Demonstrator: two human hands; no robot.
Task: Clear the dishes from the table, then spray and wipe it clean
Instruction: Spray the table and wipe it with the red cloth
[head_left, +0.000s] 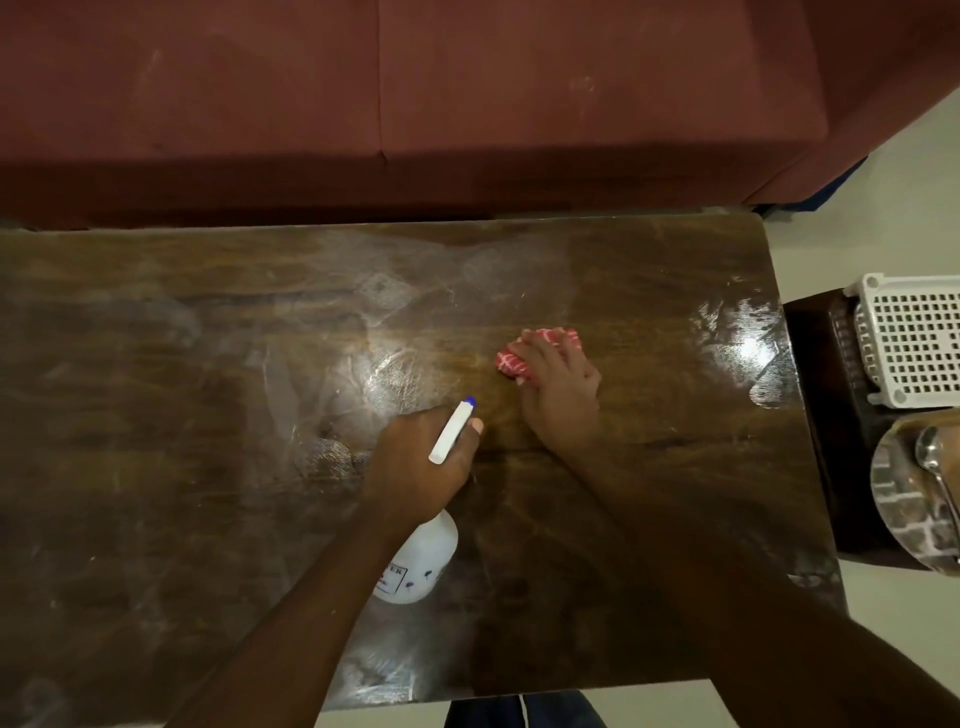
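Head view, looking down on a dark wood table (156, 467); top streaked w/ wet smears & glare, esp. centre and R end. L hand (415, 462) grips a white bottle (423, 556) round the neck, fingers wrapped tight. Bottle is tilted: body toward the near edge, white nozzle w/ blue tip pointing away toward mid-table. Can't tell if its base touches the top. R hand (558, 395) is near it on the R, not touching, palm down. Its fingers curl over a wadded red-&-white cloth (540, 347) and press it on the tabletop, a bit R of centre. Cloth is mostly under the fingers, w/ only far and L edges showing. Off the table's R end stands a dark stand (815, 415). On it is a clear plate (904, 499) w/ a spoon (935, 467) lying across it, and a white lattice basket (914, 338) behind the plate. A red sofa (415, 78) runs along the table's far side. Pale floor (924, 182) shows far R.
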